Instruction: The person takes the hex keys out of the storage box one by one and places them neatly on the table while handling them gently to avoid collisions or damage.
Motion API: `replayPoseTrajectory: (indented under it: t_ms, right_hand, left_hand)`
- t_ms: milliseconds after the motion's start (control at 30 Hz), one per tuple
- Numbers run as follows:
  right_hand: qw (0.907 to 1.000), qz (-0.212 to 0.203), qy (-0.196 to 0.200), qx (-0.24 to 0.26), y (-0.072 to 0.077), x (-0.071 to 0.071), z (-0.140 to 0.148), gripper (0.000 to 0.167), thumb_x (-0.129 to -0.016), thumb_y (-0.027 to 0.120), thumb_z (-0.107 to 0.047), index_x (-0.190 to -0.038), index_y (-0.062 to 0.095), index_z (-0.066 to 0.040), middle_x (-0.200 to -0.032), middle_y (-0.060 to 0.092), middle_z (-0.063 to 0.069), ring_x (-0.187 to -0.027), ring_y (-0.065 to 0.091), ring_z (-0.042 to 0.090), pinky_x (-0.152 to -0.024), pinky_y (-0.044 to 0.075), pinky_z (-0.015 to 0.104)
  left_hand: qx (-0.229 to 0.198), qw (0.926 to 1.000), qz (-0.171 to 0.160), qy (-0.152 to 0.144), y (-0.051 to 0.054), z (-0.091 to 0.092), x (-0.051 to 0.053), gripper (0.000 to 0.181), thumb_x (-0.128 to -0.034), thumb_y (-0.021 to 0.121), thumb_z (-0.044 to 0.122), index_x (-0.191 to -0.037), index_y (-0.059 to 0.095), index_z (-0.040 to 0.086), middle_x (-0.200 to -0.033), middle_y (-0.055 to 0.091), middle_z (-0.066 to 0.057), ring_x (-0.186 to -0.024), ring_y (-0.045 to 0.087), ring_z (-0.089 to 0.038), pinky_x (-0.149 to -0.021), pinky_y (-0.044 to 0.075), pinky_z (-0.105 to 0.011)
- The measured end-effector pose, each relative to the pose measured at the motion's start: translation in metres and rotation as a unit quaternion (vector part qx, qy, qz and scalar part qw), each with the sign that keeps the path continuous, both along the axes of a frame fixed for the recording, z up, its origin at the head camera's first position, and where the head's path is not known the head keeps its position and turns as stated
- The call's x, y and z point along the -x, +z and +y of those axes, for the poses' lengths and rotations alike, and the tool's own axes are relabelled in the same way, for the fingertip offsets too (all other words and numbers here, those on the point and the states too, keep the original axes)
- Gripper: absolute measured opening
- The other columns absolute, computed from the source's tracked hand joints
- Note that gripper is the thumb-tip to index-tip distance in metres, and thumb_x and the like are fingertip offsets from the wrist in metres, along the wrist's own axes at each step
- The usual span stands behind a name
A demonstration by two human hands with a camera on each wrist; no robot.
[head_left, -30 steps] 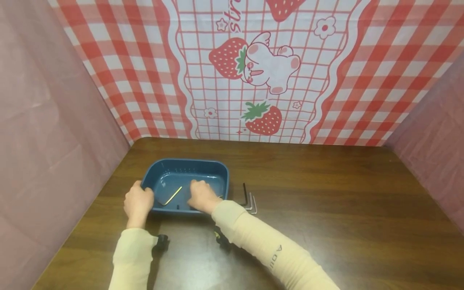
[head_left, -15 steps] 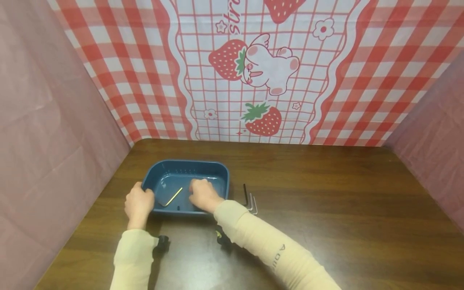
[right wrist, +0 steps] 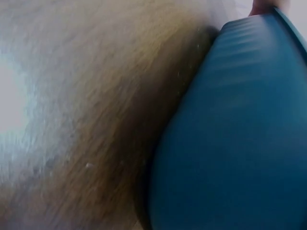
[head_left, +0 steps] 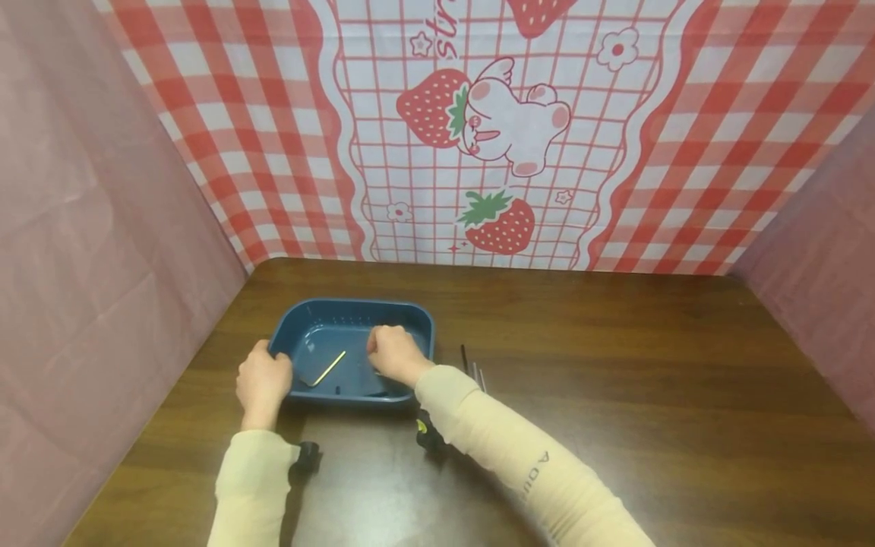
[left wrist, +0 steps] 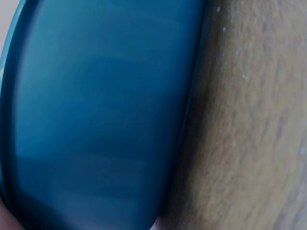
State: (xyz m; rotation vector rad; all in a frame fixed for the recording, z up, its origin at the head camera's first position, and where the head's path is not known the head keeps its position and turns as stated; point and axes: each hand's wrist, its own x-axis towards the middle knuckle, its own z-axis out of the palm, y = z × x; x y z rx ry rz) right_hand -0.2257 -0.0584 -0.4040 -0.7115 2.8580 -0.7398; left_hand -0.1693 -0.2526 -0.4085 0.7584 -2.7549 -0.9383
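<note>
Left fingers [head_left: 260,352] of mine grip the blue tray [head_left: 355,312] at its rim; my right fingers [head_left: 375,345] curl inside, can't tell on what. Yellow rod [head_left: 330,368] lies between them.

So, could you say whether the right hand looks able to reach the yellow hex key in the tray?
Probably yes: the right hand is over the tray, and nothing visible stands between it and the yellow hex key, though anything it holds is hidden.
</note>
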Motion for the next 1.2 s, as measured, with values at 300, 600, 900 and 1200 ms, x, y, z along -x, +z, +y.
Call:
replayPoseTrajectory:
  t_ms: [300,600,900,1200]
  right_hand:
    - [0.9975,-0.021,0.027,-0.062,0.004,-0.005,0.004,0.04,-0.073,0.073,-0.029,-0.1,0.059,-0.002,-0.095,0.061,0.01,-0.085,0.059,0.022,-0.072,0.049,0.031]
    - [0.9887,-0.003,0.013,-0.149,0.005,-0.018,0.003,0.032,-0.068,0.076,-0.04,-0.077,0.062,-0.012,-0.077,0.064,0.001,-0.072,0.062,0.019,-0.059,0.05,0.035]
    - [0.9865,0.011,0.024,-0.162,0.003,-0.017,0.003,0.016,-0.077,0.063,-0.018,-0.063,0.057,-0.014,-0.077,0.066,0.004,-0.066,0.06,0.019,-0.055,0.049,0.037]
    - [0.9878,0.01,0.03,-0.152,0.005,-0.015,0.005,0.025,-0.076,0.065,-0.025,-0.057,0.053,-0.015,-0.065,0.06,0.001,-0.059,0.055,0.016,-0.05,0.045,0.034]
  left_hand:
    - [0.0,1.0,0.0,0.001,0.002,0.001,0.0,0.04,-0.0871,0.035,0.019,-0.121,0.047,0.001,-0.117,0.052,-0.032,-0.102,0.05,-0.052,-0.078,0.041,-0.058]
    - [-0.001,1.0,-0.004,0.001,0.001,0.0,0.001,0.041,-0.0874,0.034,0.019,-0.122,0.047,0.001,-0.118,0.052,-0.032,-0.103,0.049,-0.052,-0.079,0.041,-0.058]
    - [-0.001,1.0,-0.003,0.0,-0.001,0.0,0.002,0.041,-0.0874,0.034,0.019,-0.122,0.047,0.001,-0.118,0.052,-0.031,-0.103,0.05,-0.052,-0.078,0.041,-0.058]
    - [0.0,1.0,-0.003,-0.001,-0.001,0.0,0.001,0.042,-0.0874,0.034,0.019,-0.124,0.046,0.001,-0.118,0.052,-0.031,-0.103,0.049,-0.052,-0.078,0.041,-0.058]
